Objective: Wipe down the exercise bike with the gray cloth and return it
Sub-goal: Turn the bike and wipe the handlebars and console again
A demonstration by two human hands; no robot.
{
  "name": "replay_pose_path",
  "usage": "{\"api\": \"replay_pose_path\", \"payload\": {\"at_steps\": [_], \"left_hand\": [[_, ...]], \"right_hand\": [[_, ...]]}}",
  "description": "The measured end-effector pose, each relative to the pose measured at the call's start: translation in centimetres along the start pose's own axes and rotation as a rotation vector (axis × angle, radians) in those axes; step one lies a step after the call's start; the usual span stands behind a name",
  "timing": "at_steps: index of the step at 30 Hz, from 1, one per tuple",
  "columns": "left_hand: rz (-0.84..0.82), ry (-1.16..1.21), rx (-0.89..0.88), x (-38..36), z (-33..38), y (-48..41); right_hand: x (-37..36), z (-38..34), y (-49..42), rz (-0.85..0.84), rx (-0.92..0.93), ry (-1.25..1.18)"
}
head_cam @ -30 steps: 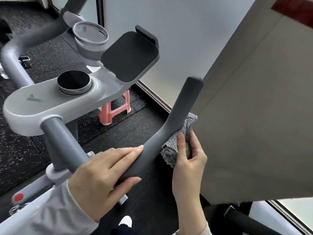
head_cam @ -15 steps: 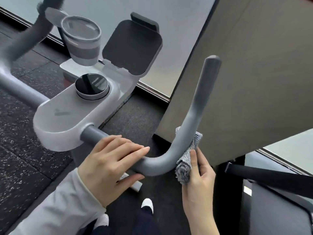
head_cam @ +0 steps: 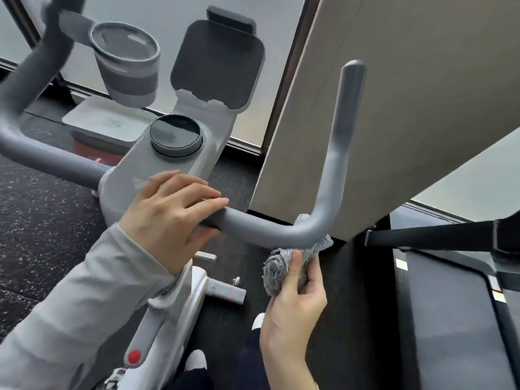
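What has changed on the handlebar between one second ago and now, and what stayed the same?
The right hand slid the gray cloth down the upright part of the handlebar to the underside of its bend. It kept hold of the cloth throughout. The left hand stayed gripping the horizontal part of the handlebar.

Soft daylight from frosted windows [head_cam: 168, 18]; cup holder [head_cam: 126, 71] motion-blurred; wide-angle edges bowed.
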State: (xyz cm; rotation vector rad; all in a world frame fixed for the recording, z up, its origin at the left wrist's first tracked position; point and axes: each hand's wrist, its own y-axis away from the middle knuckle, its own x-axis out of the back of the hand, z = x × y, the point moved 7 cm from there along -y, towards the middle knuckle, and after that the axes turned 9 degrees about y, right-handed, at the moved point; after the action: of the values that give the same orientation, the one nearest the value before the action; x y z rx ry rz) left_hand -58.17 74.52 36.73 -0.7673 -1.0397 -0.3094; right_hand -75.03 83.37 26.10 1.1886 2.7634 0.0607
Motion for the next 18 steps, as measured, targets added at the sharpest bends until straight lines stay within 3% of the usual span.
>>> {"api": "replay_pose_path", "payload": {"at_steps": [11, 18], "left_hand": [[0.066, 0.131, 0.001, 1.5, -2.0, 1.3], [0.125, 0.091, -0.042, 1.9, -2.5, 2.6]], "right_hand": [[-7.3, 1.7, 4.1, 0.061, -0.175, -0.110], [-11.1, 2.4, 5.3, -0.048, -0.198, -0.139]]}}
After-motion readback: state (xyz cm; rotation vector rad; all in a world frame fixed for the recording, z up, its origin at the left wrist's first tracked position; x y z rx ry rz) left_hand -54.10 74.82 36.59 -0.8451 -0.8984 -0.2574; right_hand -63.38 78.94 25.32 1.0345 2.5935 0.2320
